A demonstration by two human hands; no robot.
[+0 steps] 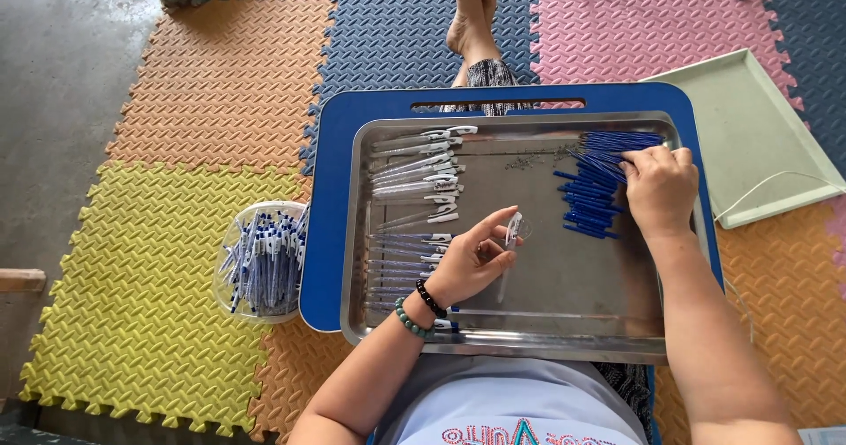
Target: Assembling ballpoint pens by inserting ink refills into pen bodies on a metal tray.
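Clear tub of pens (262, 264) on foam mats (167, 233); pale green tray (749, 128) alongside

Bright, even daylight; sharp, slight glare

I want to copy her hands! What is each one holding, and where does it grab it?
The left hand pinches a clear pen barrel near its white clip end. The right hand rests its fingers on the blue refills, gripping none clearly.

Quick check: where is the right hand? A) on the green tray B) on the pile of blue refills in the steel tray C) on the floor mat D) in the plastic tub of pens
B: the right hand rests on the blue refills at the right side of the steel tray, fingertips among them.
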